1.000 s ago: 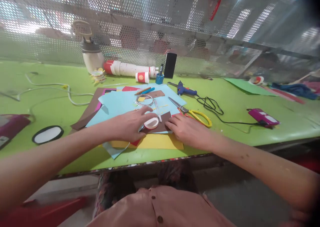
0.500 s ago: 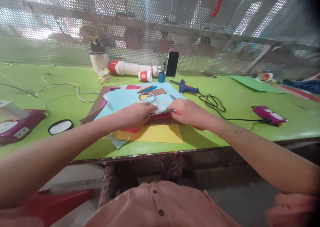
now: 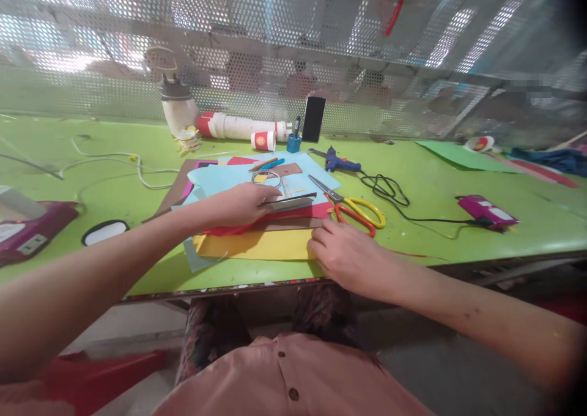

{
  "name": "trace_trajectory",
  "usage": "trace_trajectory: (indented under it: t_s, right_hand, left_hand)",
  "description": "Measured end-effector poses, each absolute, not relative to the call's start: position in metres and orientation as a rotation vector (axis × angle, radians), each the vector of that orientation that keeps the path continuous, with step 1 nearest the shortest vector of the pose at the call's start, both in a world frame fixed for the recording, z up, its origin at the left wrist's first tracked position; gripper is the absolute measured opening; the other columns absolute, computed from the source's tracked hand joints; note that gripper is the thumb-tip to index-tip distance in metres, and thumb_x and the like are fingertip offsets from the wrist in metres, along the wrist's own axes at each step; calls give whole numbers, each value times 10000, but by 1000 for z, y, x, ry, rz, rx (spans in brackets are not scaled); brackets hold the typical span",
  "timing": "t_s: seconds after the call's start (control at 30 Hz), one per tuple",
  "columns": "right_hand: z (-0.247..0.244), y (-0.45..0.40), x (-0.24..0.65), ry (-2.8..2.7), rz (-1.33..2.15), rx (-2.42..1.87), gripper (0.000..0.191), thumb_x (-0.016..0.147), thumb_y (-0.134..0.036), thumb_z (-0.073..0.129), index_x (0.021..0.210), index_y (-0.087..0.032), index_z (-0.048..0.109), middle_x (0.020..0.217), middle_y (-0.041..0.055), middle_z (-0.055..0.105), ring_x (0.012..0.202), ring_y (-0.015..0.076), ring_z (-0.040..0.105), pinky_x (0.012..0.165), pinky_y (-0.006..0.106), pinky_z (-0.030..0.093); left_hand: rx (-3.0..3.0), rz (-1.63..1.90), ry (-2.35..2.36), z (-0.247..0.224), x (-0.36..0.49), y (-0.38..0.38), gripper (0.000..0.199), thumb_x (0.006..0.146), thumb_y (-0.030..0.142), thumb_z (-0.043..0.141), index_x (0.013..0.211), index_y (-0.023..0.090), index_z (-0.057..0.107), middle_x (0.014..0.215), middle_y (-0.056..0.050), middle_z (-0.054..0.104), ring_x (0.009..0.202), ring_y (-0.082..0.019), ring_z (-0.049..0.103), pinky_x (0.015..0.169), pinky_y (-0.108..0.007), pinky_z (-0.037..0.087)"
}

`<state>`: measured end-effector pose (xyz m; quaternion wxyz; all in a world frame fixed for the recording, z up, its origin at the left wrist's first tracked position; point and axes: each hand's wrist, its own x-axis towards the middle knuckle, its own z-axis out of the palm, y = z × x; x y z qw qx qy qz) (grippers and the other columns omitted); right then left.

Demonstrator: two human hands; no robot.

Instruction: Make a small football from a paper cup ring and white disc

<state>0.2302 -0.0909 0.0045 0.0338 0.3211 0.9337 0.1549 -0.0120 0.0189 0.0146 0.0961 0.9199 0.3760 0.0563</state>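
My left hand [image 3: 250, 203] is closed on one end of a thin grey strip with a dark edge [image 3: 293, 202], held over the stacked papers. My right hand [image 3: 337, 251] has its fingers curled at the right end of a yellow sheet [image 3: 266, 245]; its fingertips are partly hidden. Just beyond it lie scissors [image 3: 362, 213] with one yellow and one red handle, blades apart. Under the strip are red paper [image 3: 316, 210] and light blue paper [image 3: 215, 182]. A ring-shaped roll [image 3: 266, 179] sits beyond my left hand.
A blue glue gun [image 3: 342, 161] with a black cable lies at the back right. Further back stand a phone [image 3: 314, 118], a paper cup [image 3: 263, 141] and a white bottle [image 3: 180, 111]. Purple power strips [image 3: 488, 211] are at both sides.
My right hand has let go of the strip and moved down toward the table's front edge. The scissors now show in full. My left hand still holds the strip.
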Motion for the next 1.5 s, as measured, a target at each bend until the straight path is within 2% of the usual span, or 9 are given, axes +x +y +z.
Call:
trace_trajectory:
  t_s: [0.23, 0.47, 0.63, 0.73, 0.87, 1.0, 1.13, 1.4, 1.5]
  right_hand:
    - [-7, -64, 228, 2956, 508, 1161, 173, 883, -51, 525, 807, -114, 667, 825, 127, 665, 811, 253, 565, 699, 359, 393]
    - [3, -36, 227, 3035, 415, 1365, 156, 879, -69, 527, 853, -124, 671, 844, 108, 683, 829, 224, 583, 712, 317, 399]
    - [4, -38, 230, 3104, 320, 1277, 145, 856, -62, 548, 833, -134, 671, 824, 97, 674, 819, 219, 582, 708, 310, 403]
    - [3, -40, 234, 3133, 289, 1246, 157, 863, -59, 537, 831, -138, 669, 817, 98, 667, 812, 220, 574, 705, 312, 403]
    - [4, -37, 238, 3166, 292, 1256, 176, 896, -73, 504, 843, -136, 660, 822, 109, 663, 829, 229, 568, 726, 325, 410]
    - [12, -30, 238, 3192, 300, 1255, 174, 882, -56, 495, 837, -131, 646, 826, 114, 656, 835, 233, 559, 744, 336, 413]
    - [18, -24, 237, 3216, 301, 1224, 161, 877, -57, 495, 855, -141, 630, 843, 108, 635, 853, 237, 538, 737, 340, 406]
    - [10, -27, 239, 3236, 420, 1282, 166, 883, -58, 505, 802, -147, 619, 844, 112, 556, 851, 258, 479, 695, 357, 387]
    - [7, -28, 239, 3253, 467, 1286, 190, 891, -53, 495, 778, -148, 615, 834, 113, 549, 843, 258, 472, 702, 368, 406]
  left_hand:
    - [2697, 97, 1156, 20, -13, 26, 412, 912, 389, 490, 1270, 224, 609, 1183, -81, 719, 1059, -268, 657, 893, -349, 488]
    - [2729, 102, 1012, 12, -7, 13, 448, 920, 343, 482, 1345, 214, 539, 1309, -110, 625, 1170, -273, 600, 956, -362, 461]
    - [2855, 40, 983, 9, 0, 3, 485, 939, 300, 456, 1418, 229, 440, 1136, -123, 612, 960, -268, 649, 795, -354, 495]
    - [2923, -13, 978, 7, 6, 1, 544, 904, 242, 496, 1440, 202, 408, 1122, -150, 605, 913, -288, 653, 763, -372, 499]
    - [2872, -14, 1030, 11, 5, 8, 527, 904, 230, 485, 1428, 218, 438, 1223, -164, 621, 1023, -311, 654, 839, -403, 507]
    - [2784, -32, 1003, 18, -1, 20, 534, 904, 261, 494, 1436, 247, 454, 1418, -105, 577, 1252, -285, 565, 987, -379, 460]
    - [2766, -20, 987, 21, -2, 25, 520, 922, 268, 459, 1442, 247, 469, 1439, -90, 574, 1255, -272, 572, 1007, -380, 452]
    - [2690, -5, 998, 25, -2, 25, 537, 872, 206, 484, 1408, 232, 508, 1462, -74, 557, 1287, -256, 552, 1039, -373, 447]
    - [2685, 17, 1001, 20, -6, 26, 598, 829, 170, 505, 1424, 235, 487, 1456, -78, 562, 1298, -258, 544, 1044, -379, 447]
